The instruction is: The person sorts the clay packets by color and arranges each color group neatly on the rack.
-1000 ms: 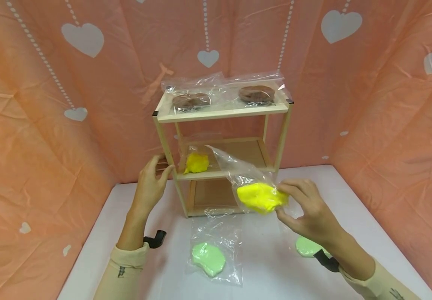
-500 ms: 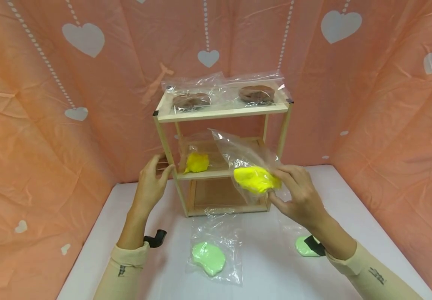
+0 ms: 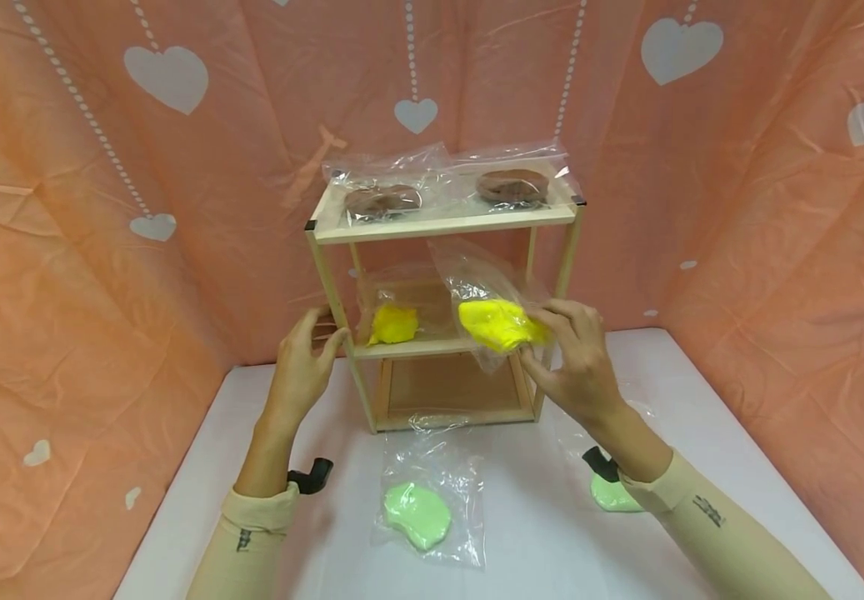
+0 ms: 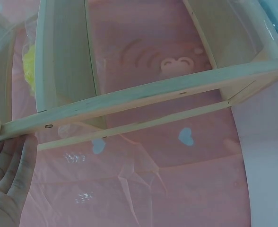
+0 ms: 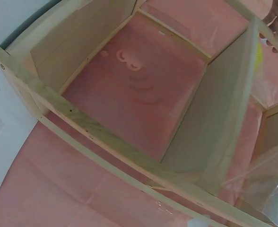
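Observation:
A small wooden shelf rack (image 3: pixel 446 229) stands on the table. My left hand (image 3: pixel 302 358) holds its left front post, thumb in front and fingers behind; the left wrist view also shows this hand (image 4: pixel 9 179) on the post. My right hand (image 3: pixel 574 358) pinches the right end of a clear bag with a bright yellow lump (image 3: pixel 499 325), apparently clay, at the right half of the middle level. Whether the bag touches that board cannot be told. A second bagged yellow lump (image 3: pixel 394 325) lies on the middle board's left side. The right wrist view hides the right hand.
Two bagged brown lumps, one left (image 3: pixel 381 202) and one right (image 3: pixel 514 187), lie on the top board. Bagged pale green lumps rest on the white table (image 3: pixel 521 533), one in front (image 3: pixel 418 517) and one (image 3: pixel 615 493) partly behind the right forearm. Pink cloth (image 3: pixel 252 167) surrounds the table.
My right hand has moved up, leftward and toward the rack, carrying the bagged yellow lump from below the middle board to its level. The left hand stays on the post.

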{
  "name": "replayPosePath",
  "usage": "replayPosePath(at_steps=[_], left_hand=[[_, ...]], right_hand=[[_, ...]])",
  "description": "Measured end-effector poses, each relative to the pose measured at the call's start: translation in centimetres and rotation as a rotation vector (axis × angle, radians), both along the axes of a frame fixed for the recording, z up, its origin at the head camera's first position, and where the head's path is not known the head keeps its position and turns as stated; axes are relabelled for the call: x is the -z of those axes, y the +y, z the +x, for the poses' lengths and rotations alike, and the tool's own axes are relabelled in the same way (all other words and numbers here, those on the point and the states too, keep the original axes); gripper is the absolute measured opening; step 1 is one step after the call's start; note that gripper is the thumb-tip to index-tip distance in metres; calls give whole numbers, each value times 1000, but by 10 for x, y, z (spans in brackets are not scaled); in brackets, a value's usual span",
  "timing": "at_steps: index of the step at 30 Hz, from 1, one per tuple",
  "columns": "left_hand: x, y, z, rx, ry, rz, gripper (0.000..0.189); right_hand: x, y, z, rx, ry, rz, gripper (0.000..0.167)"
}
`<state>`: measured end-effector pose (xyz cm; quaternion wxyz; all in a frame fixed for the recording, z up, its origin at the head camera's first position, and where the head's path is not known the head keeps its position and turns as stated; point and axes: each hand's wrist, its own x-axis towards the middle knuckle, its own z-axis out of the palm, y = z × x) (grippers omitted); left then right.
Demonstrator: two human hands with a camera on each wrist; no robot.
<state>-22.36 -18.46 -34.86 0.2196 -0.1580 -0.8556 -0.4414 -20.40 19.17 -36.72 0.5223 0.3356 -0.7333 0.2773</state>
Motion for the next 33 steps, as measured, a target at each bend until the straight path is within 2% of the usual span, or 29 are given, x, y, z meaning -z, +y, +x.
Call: replayPosePath(at_steps=[5,11,20,33], left_hand=[[0,0,0,1,2,-4,38],[1,0,1,5,-1,-7,37],[1,1,2,0,0,-2,38],[0,1,1,-14,6,-12,36]], right_hand=[[-1,-9,-8,48,30,-61,42],[-3,-17,-11,33,-61,-100,45],[-9,-26,-17,52,-133,-102,35],[4,-34,-34,52,-227,-134,36]])
